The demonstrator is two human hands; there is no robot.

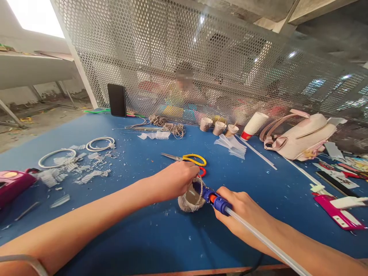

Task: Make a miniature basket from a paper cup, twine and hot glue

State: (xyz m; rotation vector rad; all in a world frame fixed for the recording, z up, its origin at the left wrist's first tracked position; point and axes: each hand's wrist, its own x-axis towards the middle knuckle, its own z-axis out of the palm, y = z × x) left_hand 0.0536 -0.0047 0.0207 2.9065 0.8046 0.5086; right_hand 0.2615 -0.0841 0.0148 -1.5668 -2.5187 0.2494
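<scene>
Gripping a glue gun (220, 204), the right hand (241, 207) met a covered cup (187, 206), whose cord loop (201, 188), pinched by the left hand (181, 178), seemed unfinished.

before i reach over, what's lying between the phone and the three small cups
In the head view, tangled twine lies between the phone and the three small cups, with clear strips just in front and a thin pink stick beside the phone.
</scene>
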